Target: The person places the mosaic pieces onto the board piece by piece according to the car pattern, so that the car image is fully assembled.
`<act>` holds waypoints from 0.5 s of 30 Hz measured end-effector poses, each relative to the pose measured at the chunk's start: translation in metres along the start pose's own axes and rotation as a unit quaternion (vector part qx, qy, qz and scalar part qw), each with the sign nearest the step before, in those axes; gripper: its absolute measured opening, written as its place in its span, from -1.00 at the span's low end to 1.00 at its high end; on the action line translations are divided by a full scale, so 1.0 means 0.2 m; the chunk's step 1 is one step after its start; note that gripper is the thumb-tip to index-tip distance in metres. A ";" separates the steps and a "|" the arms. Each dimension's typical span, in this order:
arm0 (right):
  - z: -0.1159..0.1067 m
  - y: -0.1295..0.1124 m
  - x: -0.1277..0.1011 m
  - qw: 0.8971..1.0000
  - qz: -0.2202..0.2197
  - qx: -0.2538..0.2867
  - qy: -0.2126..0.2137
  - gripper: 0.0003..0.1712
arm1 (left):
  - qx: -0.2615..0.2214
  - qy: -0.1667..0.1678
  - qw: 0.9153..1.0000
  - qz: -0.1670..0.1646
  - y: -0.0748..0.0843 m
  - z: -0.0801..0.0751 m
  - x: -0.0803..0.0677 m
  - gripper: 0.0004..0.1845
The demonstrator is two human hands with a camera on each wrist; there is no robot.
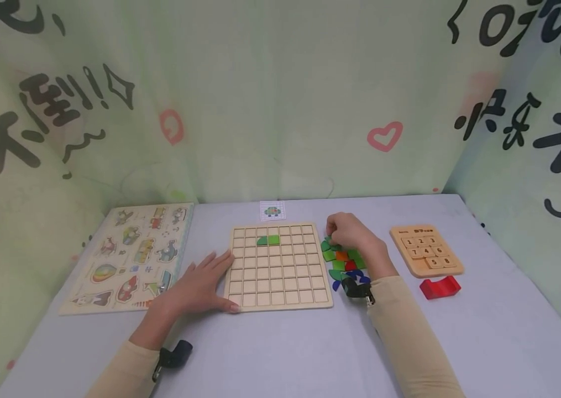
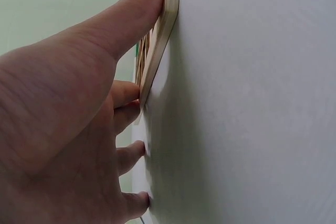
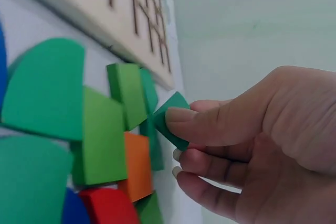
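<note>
A wooden grid board [image 1: 270, 275] lies in the middle of the table. My left hand [image 1: 198, 284] rests along its left side, fingers spread and fairly straight, thumb on the near left corner. A dark green curved piece [image 1: 262, 241] and a light green square [image 1: 273, 239] sit side by side in the grid's second row. Over the pile right of the board, my right hand [image 1: 352, 231] pinches a dark green block [image 3: 177, 103] between thumb and fingers; the thumb hides part of its shape. Below it lie loose pieces, among them an orange block [image 3: 137, 163] and a red one [image 3: 109, 205].
Behind the board lies a small picture card [image 1: 272, 210] with a green design. A large illustrated puzzle board [image 1: 133, 260] is at the left. To the right are a wooden number puzzle [image 1: 426, 251] and a red curved block [image 1: 440, 287]. A printed curtain [image 1: 280, 99] encloses the table.
</note>
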State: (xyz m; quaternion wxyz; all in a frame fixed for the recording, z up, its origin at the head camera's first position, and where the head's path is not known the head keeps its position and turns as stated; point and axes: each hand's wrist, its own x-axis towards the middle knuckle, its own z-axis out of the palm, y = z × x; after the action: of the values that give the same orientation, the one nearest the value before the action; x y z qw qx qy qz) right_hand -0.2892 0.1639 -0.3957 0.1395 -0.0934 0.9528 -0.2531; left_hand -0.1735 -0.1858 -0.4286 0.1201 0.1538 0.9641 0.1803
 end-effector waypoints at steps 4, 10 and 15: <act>-0.02 -0.03 -0.01 1.000 -0.011 0.005 0.009 -0.70 | -0.001 0.001 1.000 0.001 0.00 0.00 0.00 0.31; 0.00 -0.06 -0.01 0.999 -0.044 0.016 0.020 -0.60 | 0.003 0.002 1.000 0.000 0.00 0.00 0.00 0.31; 0.04 -0.09 0.00 0.997 -0.062 0.021 0.040 -0.65 | 0.001 -0.001 1.000 0.000 0.00 0.00 0.00 0.31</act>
State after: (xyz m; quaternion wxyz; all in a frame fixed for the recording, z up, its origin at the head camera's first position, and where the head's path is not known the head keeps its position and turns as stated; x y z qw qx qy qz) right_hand -0.2856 0.1446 -0.3925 0.0874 -0.1394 0.9444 -0.2848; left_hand -0.1730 -0.1859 -0.4276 0.1214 0.1538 0.9642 0.1787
